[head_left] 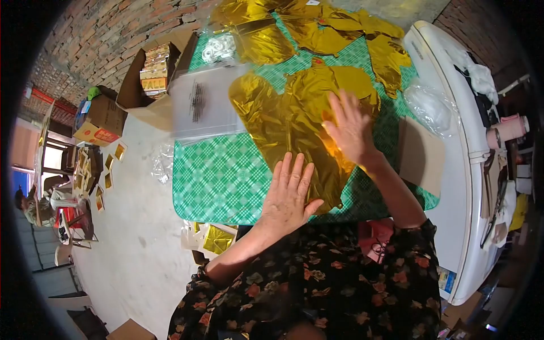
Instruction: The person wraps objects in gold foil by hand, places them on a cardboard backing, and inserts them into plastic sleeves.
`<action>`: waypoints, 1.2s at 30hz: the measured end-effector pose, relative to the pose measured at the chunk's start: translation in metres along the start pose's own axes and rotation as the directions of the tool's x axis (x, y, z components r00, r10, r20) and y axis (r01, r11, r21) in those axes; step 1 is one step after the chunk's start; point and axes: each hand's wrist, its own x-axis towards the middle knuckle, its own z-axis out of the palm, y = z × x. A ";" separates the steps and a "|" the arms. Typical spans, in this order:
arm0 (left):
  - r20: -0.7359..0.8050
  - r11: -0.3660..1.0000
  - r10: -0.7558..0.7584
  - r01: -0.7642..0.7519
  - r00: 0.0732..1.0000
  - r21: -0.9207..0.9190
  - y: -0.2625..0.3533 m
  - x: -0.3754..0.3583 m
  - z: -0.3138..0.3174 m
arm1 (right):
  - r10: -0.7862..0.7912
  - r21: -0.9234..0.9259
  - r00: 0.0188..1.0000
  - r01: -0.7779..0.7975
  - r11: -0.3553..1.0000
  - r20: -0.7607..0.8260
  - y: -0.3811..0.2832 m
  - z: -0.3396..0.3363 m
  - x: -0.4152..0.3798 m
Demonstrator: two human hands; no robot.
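Observation:
A flat, uninflated gold foil balloon (266,116) lies wrinkled across the green checked tablecloth (212,181). On its near part rests my left hand (292,192), palm down, fingers stretched out and close together. My right hand (352,129) is over the balloon's right side with its fingers spread, slightly blurred by motion. Neither hand grips anything. Farther back on the table, more gold foil balloons (317,34) lie spread out in overlapping pieces. To the left of the foil is a stack of clear plastic bags (207,99) with dark print.
A bundle of white material (218,49) sits at the back left. On the right are a clear bag with white contents (432,107), brown cardboard (422,156) and a white appliance (462,187). Cardboard boxes (148,110) stand left of the table. A person (42,207) sits at far left.

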 end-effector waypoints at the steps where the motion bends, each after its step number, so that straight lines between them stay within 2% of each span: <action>1: -0.002 1.000 -0.001 0.001 1.000 -0.003 0.000 -0.001 -0.001 | 0.060 0.009 0.998 -0.060 0.998 -0.006 0.008 -0.002 -0.009; 2: 0.001 1.000 0.000 0.000 1.000 -0.003 0.000 -0.001 -0.001 | 0.118 0.019 0.993 -0.118 0.993 -0.012 0.013 -0.003 -0.018; 5: 0.004 1.000 0.002 -0.002 1.000 0.006 0.000 0.000 -0.003 | 0.059 -0.102 0.996 -0.066 0.993 -0.067 0.015 -0.007 -0.051; 6: 0.003 1.000 0.003 -0.003 1.000 0.013 0.000 -0.001 -0.003 | 0.079 -0.092 0.996 -0.082 0.992 -0.030 0.015 -0.009 -0.055; 12: -0.002 1.000 0.000 0.000 1.000 0.024 0.002 -0.005 -0.001 | 0.074 -0.114 0.995 -0.081 0.990 -0.070 0.016 0.001 -0.059; 18: 0.008 0.997 -0.023 0.023 1.000 0.072 0.010 -0.023 0.001 | 0.101 -0.065 0.995 -0.099 0.993 0.023 -0.008 -0.021 -0.068; 21: 0.041 0.996 -0.025 0.021 0.999 0.085 0.012 -0.034 0.004 | 0.090 -0.067 0.996 -0.090 0.994 -0.007 -0.019 -0.022 -0.083; 27: -0.001 0.999 -0.006 0.006 1.000 -0.036 0.007 -0.036 0.002 | 0.186 -0.067 0.983 -0.186 0.980 -0.011 -0.012 -0.022 -0.081; 29: -0.023 0.992 -0.014 0.011 1.000 -0.129 0.006 -0.038 -0.004 | 0.172 -0.047 0.985 -0.173 0.984 -0.007 -0.015 -0.034 -0.078; 33: -0.051 0.996 -0.005 0.000 0.999 -0.085 0.007 -0.029 -0.035 | 0.092 -0.026 0.994 -0.090 0.996 0.063 -0.034 -0.056 -0.070; 34: -0.066 0.997 -0.003 -0.003 0.998 -0.082 0.006 -0.023 -0.039 | 0.051 0.054 0.998 -0.052 0.997 0.023 -0.036 -0.049 -0.072; 36: -0.092 0.997 0.029 -0.036 0.995 -0.070 0.002 -0.005 -0.037 | 0.001 -0.017 0.998 0.000 1.000 0.071 -0.039 -0.041 -0.074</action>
